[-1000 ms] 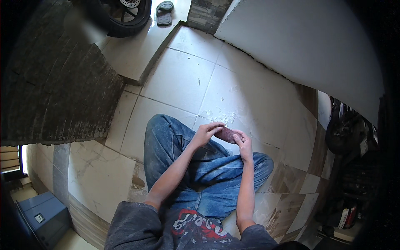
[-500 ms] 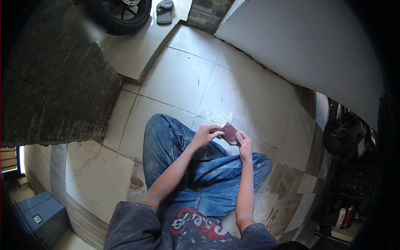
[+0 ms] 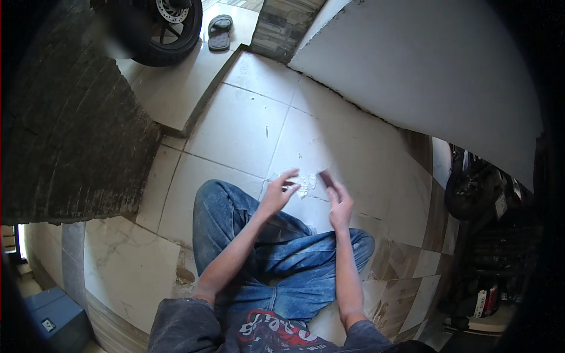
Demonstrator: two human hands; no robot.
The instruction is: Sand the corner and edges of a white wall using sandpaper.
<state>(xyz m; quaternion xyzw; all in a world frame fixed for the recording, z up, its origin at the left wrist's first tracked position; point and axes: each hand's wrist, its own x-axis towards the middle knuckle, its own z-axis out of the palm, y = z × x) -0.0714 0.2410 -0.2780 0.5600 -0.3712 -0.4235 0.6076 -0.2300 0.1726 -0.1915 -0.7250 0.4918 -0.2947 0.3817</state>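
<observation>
Toward the left edge of the tiled floor [image 3: 241, 117] sits a blue-grey box [image 3: 53, 317]. A dark, rough slab [image 3: 65, 129] stands farther forward, with a black motorcycle wheel [image 3: 165, 57] and a grey sandal [image 3: 220, 33] on a raised ledge [image 3: 176, 94] at the floor's far left corner. The seated person's dusty blue jeans [image 3: 282, 256] come next, knees bent. Over the middle of the floor, the left hand [image 3: 278, 194] is released, its fingers spread and thumb apart. White flakes [image 3: 305, 186] lie on the tile between the hands in view. The right hand [image 3: 340, 209] grasps a reddish-brown sheet [image 3: 326, 177] between thumb and fingers, seen nearly edge-on and slightly blurred. A pale panel [image 3: 412, 65] runs along the floor's far right edge.
</observation>
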